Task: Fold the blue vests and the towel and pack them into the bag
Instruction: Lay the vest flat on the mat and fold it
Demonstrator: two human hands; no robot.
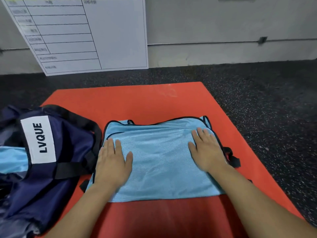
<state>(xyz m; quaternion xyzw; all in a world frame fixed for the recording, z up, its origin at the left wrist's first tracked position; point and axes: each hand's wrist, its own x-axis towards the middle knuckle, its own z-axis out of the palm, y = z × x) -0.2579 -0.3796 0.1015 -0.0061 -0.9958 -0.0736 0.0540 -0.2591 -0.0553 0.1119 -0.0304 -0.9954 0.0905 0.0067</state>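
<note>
Head view: both palms flat, fingers straight, left hand [112, 160] and right hand [206, 150] pressing the vest [159, 162].
Done: light-blue cloth shows inside the bag [51, 152] left of my hands.
Left: finish this fold, pack it; no towel seen.

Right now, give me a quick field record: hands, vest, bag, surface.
left hand: flat, fingers straight, pressing the left part of the vest
right hand: flat, pressing the right part of the vest
blue vest: folded, spread on the mat, black trim visible along the edges
bag: navy, on the left, open, light blue fabric visible inside
mat: red, on dark speckled floor
towel: not identifiable in view
</note>
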